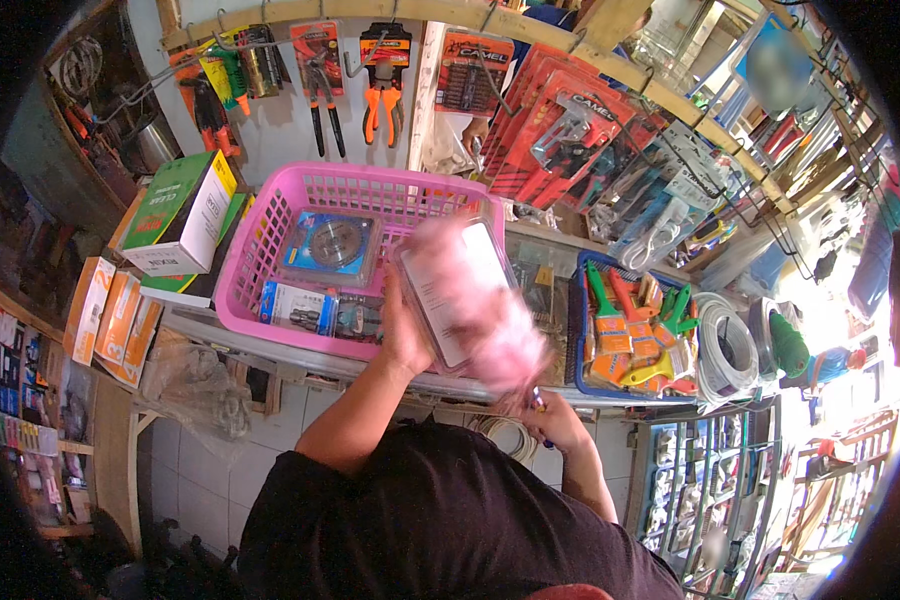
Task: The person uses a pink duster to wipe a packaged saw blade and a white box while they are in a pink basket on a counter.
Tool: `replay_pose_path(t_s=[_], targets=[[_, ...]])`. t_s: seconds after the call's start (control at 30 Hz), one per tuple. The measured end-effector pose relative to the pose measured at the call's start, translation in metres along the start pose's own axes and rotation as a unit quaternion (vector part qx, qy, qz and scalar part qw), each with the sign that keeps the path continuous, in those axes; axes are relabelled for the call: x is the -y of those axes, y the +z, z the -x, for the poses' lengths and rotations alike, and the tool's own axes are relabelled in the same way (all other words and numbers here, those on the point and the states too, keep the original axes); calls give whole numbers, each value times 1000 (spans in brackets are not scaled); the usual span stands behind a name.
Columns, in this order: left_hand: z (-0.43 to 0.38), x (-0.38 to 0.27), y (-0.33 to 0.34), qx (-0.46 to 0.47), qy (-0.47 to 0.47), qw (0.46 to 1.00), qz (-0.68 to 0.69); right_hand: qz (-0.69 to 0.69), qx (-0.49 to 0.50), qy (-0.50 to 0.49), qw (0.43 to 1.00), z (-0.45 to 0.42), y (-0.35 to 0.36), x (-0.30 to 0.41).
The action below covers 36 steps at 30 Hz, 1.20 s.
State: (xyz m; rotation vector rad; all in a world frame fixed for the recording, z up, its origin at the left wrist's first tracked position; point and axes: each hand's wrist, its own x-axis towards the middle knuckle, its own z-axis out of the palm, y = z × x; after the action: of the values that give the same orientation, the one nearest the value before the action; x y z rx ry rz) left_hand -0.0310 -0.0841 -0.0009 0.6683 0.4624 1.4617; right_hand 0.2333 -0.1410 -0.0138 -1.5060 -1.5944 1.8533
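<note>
My left hand (405, 334) holds a clear plastic blister pack (429, 292) upright over the right side of a pink plastic basket (300, 339). The pack has a white printed card inside. In my right hand (559, 424) is the handle of a duster, whose fluffy pink head (499, 330) is blurred and covers much of the pack's face. Inside the basket lie a packaged circular saw blade (335, 244) and a blue-and-white packaged tool item (298, 307). Beside that is another pack (360, 319) with dark teal contents, partly hidden.
A blue basket (579, 330) of paintbrushes stands on the counter at right, beside coiled white cable (724, 349). Green-and-white boxes (176, 214) and orange-and-white boxes (116, 322) stack at left. Carded pliers (382, 97) hang behind. Another person's hand (475, 133) shows beyond the rack.
</note>
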Motion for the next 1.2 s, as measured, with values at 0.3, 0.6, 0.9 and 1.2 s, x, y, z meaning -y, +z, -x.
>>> replay_pose_path(t_s=[0.3, 0.6, 0.9, 1.2], targets=[[1, -9, 13, -55, -54, 969, 235, -34, 6, 41, 999, 8, -4, -15], [1, -7, 5, -53, -58, 974, 210, -88, 5, 102, 991, 13, -16, -46], [0, -6, -1, -1, -74, 969, 236, -35, 23, 19, 999, 14, -14, -58], [1, -9, 3, 87, -100, 945, 300, 20, 30, 28, 999, 14, -15, -57]])
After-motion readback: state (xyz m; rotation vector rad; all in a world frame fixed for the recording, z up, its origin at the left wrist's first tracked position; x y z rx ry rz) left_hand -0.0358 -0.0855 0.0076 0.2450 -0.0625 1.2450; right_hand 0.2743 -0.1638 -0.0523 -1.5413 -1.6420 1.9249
